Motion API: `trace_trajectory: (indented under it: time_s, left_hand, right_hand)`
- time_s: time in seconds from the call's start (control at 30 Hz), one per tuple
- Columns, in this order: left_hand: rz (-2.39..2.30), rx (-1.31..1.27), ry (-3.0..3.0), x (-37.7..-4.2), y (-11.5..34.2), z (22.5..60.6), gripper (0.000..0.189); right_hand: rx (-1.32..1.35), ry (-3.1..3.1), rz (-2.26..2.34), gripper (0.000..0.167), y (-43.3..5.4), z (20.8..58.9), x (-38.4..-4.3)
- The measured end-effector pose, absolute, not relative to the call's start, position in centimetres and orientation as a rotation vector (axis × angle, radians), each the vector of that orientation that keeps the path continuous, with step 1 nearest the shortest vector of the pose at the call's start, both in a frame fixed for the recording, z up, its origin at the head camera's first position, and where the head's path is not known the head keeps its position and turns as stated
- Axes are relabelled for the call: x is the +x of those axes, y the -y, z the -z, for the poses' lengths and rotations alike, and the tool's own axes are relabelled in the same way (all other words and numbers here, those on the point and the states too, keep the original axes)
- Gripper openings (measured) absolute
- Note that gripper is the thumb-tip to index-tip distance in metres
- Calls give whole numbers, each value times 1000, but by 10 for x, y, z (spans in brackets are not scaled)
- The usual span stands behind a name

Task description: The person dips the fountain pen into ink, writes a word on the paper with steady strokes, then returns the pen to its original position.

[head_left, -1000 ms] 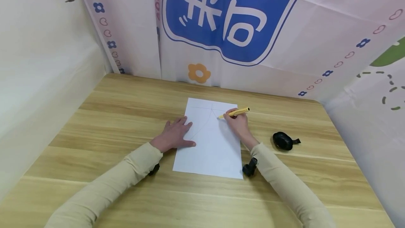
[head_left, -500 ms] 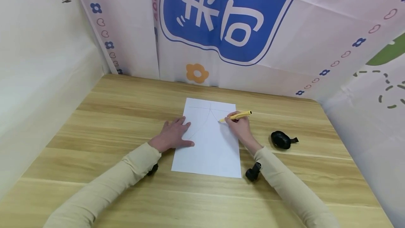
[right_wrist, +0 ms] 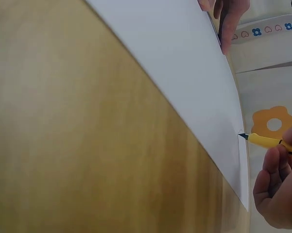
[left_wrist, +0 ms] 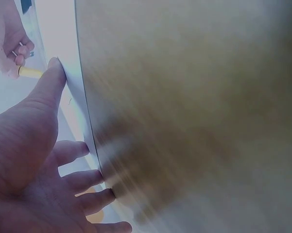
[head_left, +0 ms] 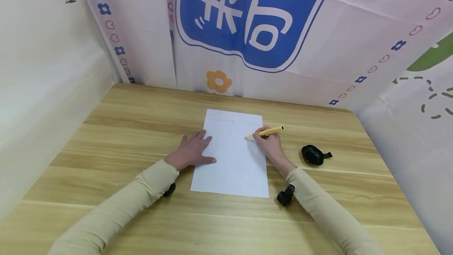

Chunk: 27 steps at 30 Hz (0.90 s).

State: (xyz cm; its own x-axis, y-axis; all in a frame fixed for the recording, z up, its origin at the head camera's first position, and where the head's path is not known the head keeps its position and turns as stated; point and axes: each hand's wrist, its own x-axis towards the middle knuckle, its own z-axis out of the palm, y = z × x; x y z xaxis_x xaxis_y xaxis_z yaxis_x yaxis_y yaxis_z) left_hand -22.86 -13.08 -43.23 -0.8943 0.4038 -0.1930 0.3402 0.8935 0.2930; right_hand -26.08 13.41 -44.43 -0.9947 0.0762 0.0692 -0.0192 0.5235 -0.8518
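A white sheet of paper (head_left: 230,172) lies upright on the wooden table, bearing thin lines: a near-level one crossing close to its top, a short upright stroke, and two curves spreading downward. My right hand (head_left: 270,145) pinches a yellow pen (head_left: 270,131) at the sheet's right side, its tip at the lower end of the right curve. The right wrist view shows the dark pointed nib (right_wrist: 243,137) against the paper. With fingers spread, my left hand (head_left: 191,150) rests over the sheet's left edge, the thumb reaching onto the paper.
A black rounded object (head_left: 313,155) with a short tab lies on the table (head_left: 141,129), right of my right hand. Black wrist devices (head_left: 286,195) sit under the sleeves. A printed curtain (head_left: 148,30) stands behind the table's far edge, with pale walls at both sides.
The pen tip has moved down and slightly right across the paper, and the right curve has grown longer behind it. My left hand holds its place on the sheet. The head view has shifted slightly.
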Motion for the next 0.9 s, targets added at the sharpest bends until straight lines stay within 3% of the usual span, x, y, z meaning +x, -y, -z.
trace_trajectory:
  time_s: [0.9]
  left_hand:
    - [-360, 567, -2816, -228, 132, 432, 84]
  right_hand:
    - [-25, 2642, -1546, 13, -153, 445, -237]
